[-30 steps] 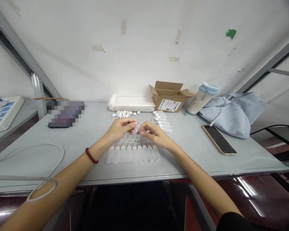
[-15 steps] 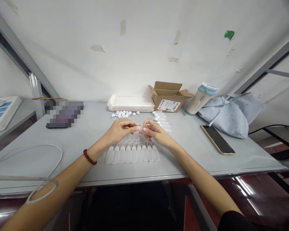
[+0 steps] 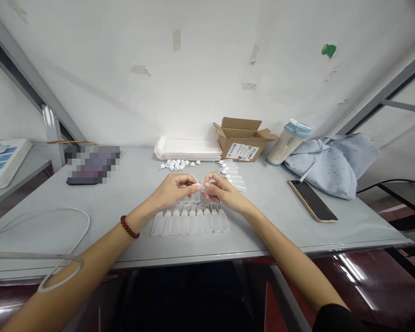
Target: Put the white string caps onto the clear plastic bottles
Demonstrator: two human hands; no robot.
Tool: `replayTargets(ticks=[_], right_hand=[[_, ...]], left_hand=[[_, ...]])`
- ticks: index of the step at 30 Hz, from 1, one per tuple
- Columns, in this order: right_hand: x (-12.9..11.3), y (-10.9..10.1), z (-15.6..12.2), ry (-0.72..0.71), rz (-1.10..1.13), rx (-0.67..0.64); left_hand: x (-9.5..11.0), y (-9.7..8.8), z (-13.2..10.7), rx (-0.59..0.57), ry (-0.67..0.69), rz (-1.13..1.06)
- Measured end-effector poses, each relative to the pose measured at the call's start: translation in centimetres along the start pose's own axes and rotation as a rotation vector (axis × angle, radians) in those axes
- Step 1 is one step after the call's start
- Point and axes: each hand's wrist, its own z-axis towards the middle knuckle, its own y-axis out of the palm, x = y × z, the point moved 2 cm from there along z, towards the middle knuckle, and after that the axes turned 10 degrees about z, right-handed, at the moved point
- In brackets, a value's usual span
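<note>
My left hand [image 3: 178, 189] is closed, its thumb and forefinger pinching a small white cap [image 3: 198, 184] that barely shows. My right hand [image 3: 223, 190] grips a small translucent plastic bottle [image 3: 204, 188], mostly hidden by the fingers. The fingertips of both hands nearly meet, with bottle and cap end to end between them. Just below lies a row of similar clear bottles [image 3: 184, 222] with thin white cords at their necks. A few more bottles [image 3: 193, 198] show partly under my hands.
Behind my hands lie loose white caps [image 3: 176, 164] and several capped bottles [image 3: 233, 177]. A stack of white trays [image 3: 190, 148] and an open cardboard box [image 3: 244, 150] stand by the wall. Rightward are a tumbler [image 3: 287, 143], a cloth bag [image 3: 323, 161] and a phone [image 3: 311, 200].
Both hands have shifted only slightly, staying together over the bottles. The left fingers now lie a little lower against the piece. Nothing else on the table has moved.
</note>
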Motion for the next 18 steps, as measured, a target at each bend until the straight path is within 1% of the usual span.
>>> replayTargets(ticks=[6, 9, 13, 18], right_hand=[[0.05, -0.09, -0.07, 0.017, -0.001, 0.012], [0.08, -0.01, -0.02, 0.008, -0.018, 0.024], [0.00, 0.25, 0.02, -0.027, -0.051, 0.041], [-0.13, 0.44, -0.10, 0.012, -0.009, 0.044]], left_hand=[[-0.25, -0.06, 0.01, 0.037, 0.027, -0.019], [-0.24, 0.00, -0.02, 0.008, 0.019, -0.026], [-0.09, 0.01, -0.09, -0.029, -0.051, 0.009], [-0.10, 0.32, -0.25, -0.060, -0.060, 0.072]])
